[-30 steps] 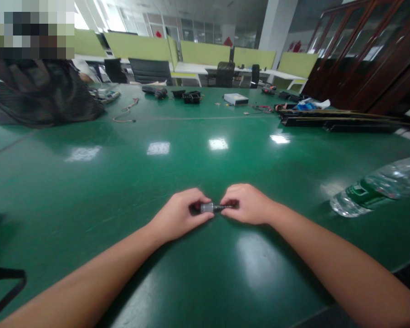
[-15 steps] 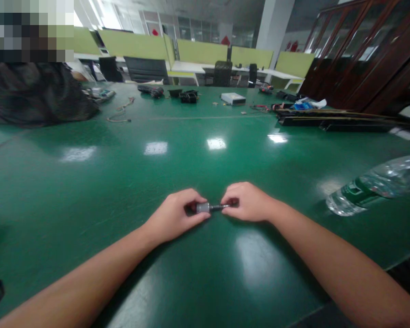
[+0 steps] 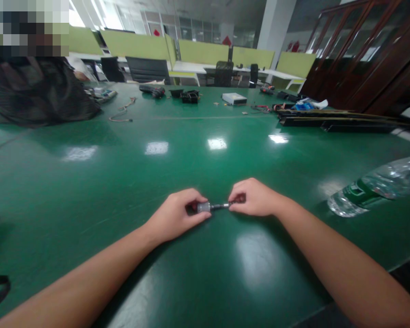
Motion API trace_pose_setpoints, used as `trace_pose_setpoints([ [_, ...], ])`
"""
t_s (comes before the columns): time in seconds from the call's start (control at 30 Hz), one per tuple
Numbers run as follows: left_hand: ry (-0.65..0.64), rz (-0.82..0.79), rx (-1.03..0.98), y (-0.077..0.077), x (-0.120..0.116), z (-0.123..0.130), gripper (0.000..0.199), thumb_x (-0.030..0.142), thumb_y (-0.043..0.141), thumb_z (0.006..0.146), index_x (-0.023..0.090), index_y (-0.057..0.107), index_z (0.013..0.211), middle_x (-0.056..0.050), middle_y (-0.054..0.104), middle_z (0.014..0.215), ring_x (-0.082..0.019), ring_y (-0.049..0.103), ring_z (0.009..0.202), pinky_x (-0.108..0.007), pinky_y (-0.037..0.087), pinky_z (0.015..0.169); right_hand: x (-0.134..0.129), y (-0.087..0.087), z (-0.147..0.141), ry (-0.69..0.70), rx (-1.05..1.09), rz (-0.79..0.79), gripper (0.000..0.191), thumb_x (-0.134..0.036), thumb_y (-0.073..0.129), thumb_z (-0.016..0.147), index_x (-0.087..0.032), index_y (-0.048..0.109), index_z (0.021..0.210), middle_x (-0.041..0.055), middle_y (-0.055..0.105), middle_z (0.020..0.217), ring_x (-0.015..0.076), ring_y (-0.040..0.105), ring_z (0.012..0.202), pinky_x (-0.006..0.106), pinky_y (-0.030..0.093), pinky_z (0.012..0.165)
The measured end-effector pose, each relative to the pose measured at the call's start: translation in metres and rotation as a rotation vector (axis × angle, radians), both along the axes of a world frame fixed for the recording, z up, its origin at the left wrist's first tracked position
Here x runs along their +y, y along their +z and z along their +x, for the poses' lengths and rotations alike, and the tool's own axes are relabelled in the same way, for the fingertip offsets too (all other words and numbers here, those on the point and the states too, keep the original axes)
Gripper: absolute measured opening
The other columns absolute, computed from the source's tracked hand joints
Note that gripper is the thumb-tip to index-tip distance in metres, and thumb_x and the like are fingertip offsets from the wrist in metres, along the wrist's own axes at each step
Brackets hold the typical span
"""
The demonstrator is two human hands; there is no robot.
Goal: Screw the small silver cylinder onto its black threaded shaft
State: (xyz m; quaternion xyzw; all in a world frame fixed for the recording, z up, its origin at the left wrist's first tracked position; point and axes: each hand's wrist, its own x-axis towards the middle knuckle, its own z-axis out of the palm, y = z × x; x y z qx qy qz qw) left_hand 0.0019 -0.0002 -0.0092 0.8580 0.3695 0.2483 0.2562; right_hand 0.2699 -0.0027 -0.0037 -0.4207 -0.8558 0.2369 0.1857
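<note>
Low over the near part of the green table, my left hand (image 3: 179, 213) is closed round the thick grey, see-through handle of what looks like a small screwdriver (image 3: 204, 207). Its thin dark shaft points right and ends in a silver part. My right hand (image 3: 254, 198) pinches that silver end between thumb and fingertips. The tool lies roughly level between both hands. My fingers hide the far end of the handle and the very tip.
A clear water bottle (image 3: 365, 193) with a green label lies on its side at the right. Dark strips (image 3: 335, 120), a white box (image 3: 234, 99) and black parts (image 3: 190, 96) line the far table (image 3: 177, 132). A dark bag (image 3: 37, 93) sits at back left, a person behind it.
My right hand has moved a little right and away from my left, and more of the shaft with its silver end shows. The left hand keeps its hold on the handle.
</note>
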Motion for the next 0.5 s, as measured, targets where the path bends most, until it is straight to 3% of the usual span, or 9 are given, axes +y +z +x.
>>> trace_pose_setpoints([
  [0.2, 0.011, -0.022, 0.019, 0.001, -0.001, 0.000, 0.017, 0.035, 0.070, 0.089, 0.021, 0.071, 0.098, 0.002, 0.068, 0.077, -0.014, 0.062, 0.067, -0.024, 0.046, 0.064, -0.002, -0.004, -0.011, 0.023, 0.025, 0.047, 0.015, -0.028, 0.075, 0.085, -0.018, 0.079, 0.094, 0.0032, 0.072, 0.083, 0.0121, 0.062, 0.072, 0.023, 0.043, 0.066],
  [0.4, 0.019, 0.024, -0.030, 0.001, -0.001, 0.000, 0.017, 0.035, 0.070, 0.088, 0.018, 0.069, 0.091, -0.001, 0.068, 0.086, -0.015, 0.063, 0.074, -0.025, 0.049, 0.068, 0.001, 0.001, -0.001, 0.078, -0.034, 0.004, 0.021, -0.021, 0.073, 0.085, -0.021, 0.079, 0.105, 0.0034, 0.076, 0.091, 0.0142, 0.067, 0.080, 0.025, 0.046, 0.072],
  [0.5, 0.020, 0.017, -0.026, 0.002, 0.000, -0.001, 0.017, 0.035, 0.070, 0.088, 0.019, 0.069, 0.093, -0.001, 0.068, 0.086, -0.015, 0.063, 0.075, -0.026, 0.049, 0.068, 0.000, -0.003, -0.004, 0.035, -0.001, 0.018, 0.021, -0.022, 0.072, 0.085, -0.021, 0.079, 0.105, 0.0043, 0.077, 0.094, 0.0156, 0.069, 0.082, 0.026, 0.048, 0.075],
])
